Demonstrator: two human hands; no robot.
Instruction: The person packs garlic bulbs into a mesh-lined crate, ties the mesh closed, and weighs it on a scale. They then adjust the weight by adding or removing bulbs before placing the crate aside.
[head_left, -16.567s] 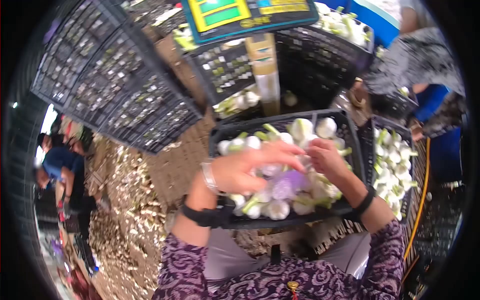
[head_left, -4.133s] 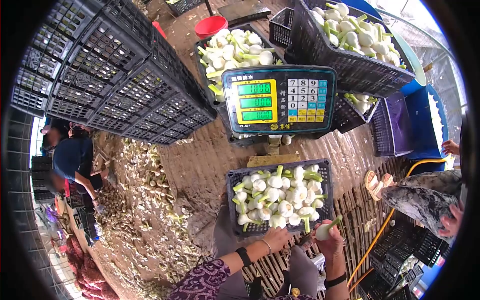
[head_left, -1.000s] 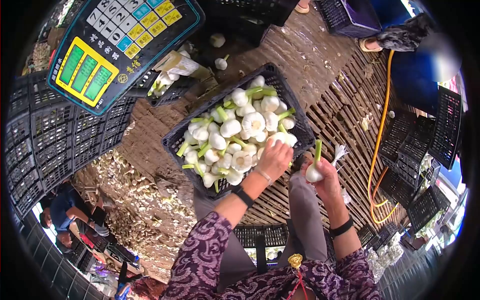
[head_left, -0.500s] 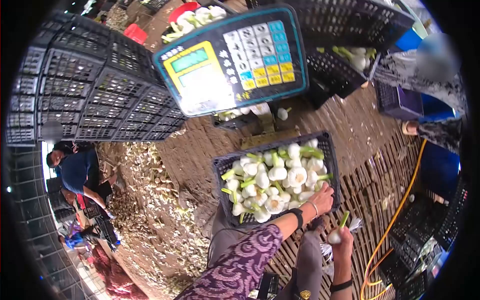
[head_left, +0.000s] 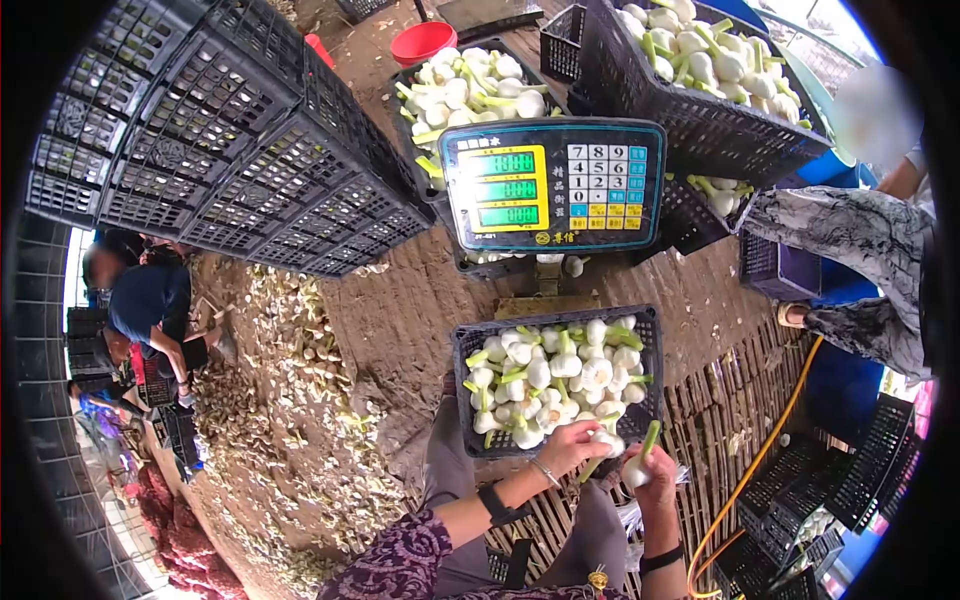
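My left hand (head_left: 567, 447), with a bracelet and a black watch at the wrist, holds a garlic bulb (head_left: 606, 443) by the crate's near edge. To its right, my right hand (head_left: 657, 480) grips another garlic bulb (head_left: 636, 472), its green stem pointing up. The two bulbs are close together. Just beyond my hands a black plastic crate (head_left: 463, 392) sits on a scale, filled with white garlic bulbs (head_left: 566, 365) with short green stems. The scale's display panel (head_left: 553, 186) faces me with lit green digits.
Stacked black crates (head_left: 250, 150) rise at upper left. More garlic-filled crates (head_left: 700, 110) stand beyond the display, near a red basin (head_left: 423, 43). A co-worker (head_left: 150, 305) bends at left; another person's patterned trousers (head_left: 850, 225) show at right. A yellow hose (head_left: 770, 440) crosses the slatted floor.
My left hand has drawn back from inside the crate toward my right hand and now holds a bulb. My right hand has shifted slightly left, still with its bulb. The view has turned and tilted.
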